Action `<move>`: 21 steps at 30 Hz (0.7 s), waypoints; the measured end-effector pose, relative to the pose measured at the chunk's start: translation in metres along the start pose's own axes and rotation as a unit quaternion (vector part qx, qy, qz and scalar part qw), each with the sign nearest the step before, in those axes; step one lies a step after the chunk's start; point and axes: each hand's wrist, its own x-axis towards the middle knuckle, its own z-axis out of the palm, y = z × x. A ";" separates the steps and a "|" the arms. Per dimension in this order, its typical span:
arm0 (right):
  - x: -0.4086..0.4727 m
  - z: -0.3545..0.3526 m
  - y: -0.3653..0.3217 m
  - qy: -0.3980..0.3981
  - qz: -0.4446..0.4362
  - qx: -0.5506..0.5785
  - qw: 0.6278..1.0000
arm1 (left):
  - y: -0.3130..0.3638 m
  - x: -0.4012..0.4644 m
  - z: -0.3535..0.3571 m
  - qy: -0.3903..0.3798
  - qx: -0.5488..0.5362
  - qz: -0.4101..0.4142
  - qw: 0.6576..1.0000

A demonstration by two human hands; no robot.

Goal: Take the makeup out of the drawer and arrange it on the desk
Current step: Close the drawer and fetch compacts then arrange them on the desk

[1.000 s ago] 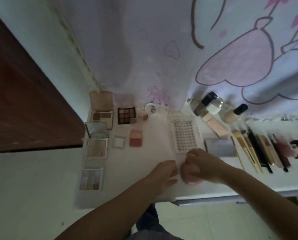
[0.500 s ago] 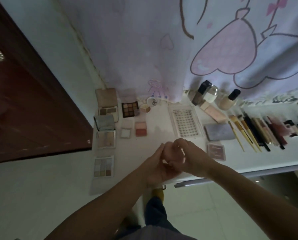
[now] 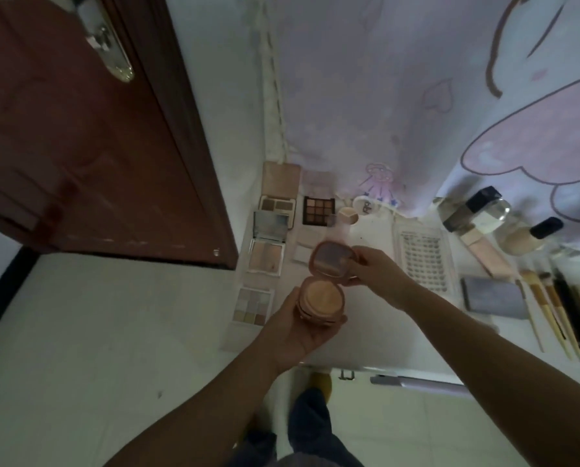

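Your left hand (image 3: 292, 328) cups round pink compact (image 3: 319, 303) base; right hand (image 3: 378, 267) pinches its hinged lid, open, over desk (image 3: 366, 338).

A dim room: a dark brown door (image 3: 79, 146), pale tiled floor (image 3: 96, 332), and a cartoon-print curtain (image 3: 400, 96).

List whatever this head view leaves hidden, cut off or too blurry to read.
- Drawer: not visible in the head view; only the desk edge shows.
- Brushes: the row runs off the right edge.
- Compact: underside covered by the left hand.
- White jar: lettering too blurred to read.
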 end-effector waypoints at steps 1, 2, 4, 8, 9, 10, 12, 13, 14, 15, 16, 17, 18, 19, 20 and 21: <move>0.010 0.006 0.003 0.006 -0.003 -0.037 0.999 | 0.001 0.003 -0.002 0.022 -0.007 0.020 1.000; 0.019 0.012 0.006 0.010 -0.005 -0.072 0.997 | 0.001 0.005 -0.005 0.044 -0.014 0.035 0.998; 0.033 0.023 0.010 0.013 -0.011 -0.123 0.992 | 0.003 0.005 -0.010 0.080 -0.031 0.058 0.995; 0.048 0.039 0.020 0.028 -0.032 -0.182 0.982 | 0.006 -0.001 -0.015 0.127 -0.056 0.099 0.985; 0.050 0.041 0.021 0.031 -0.034 -0.192 0.980 | 0.007 -0.002 -0.015 0.134 -0.045 0.105 0.984; 0.052 0.043 0.022 0.033 -0.036 -0.199 0.979 | 0.008 -0.002 -0.015 0.142 -0.031 0.108 0.984; 0.055 0.044 0.022 0.034 -0.041 -0.212 0.976 | 0.011 -0.003 -0.011 0.149 -0.016 0.101 0.984; 0.057 0.045 0.021 0.032 -0.042 -0.221 0.974 | 0.013 -0.003 -0.009 0.151 -0.020 0.096 0.984; 0.058 0.045 0.021 0.030 -0.039 -0.229 0.972 | 0.013 -0.002 -0.010 0.159 -0.028 0.091 0.983; 0.057 0.045 0.020 0.030 -0.030 -0.233 0.972 | 0.013 -0.002 -0.009 0.165 -0.041 0.085 0.982; 0.055 0.045 0.019 0.034 -0.021 -0.227 0.973 | 0.013 -0.003 -0.006 0.172 -0.043 0.083 0.981; 0.050 0.044 0.018 0.043 -0.015 -0.212 0.976 | 0.012 -0.003 -0.005 0.175 -0.031 0.090 0.980; 0.044 0.041 0.017 0.056 -0.015 -0.187 0.981 | 0.010 -0.001 -0.006 0.179 -0.006 0.098 0.979; 0.037 0.035 0.016 0.072 -0.017 -0.157 0.985 | 0.007 0.000 -0.004 0.182 0.010 0.096 0.978; 0.027 0.027 0.016 0.088 -0.014 -0.124 0.988 | 0.002 0.003 -0.002 0.177 0.021 0.084 0.980; 0.015 0.015 0.017 0.102 -0.006 -0.096 0.990 | -0.004 0.006 0.001 0.177 0.027 0.065 0.982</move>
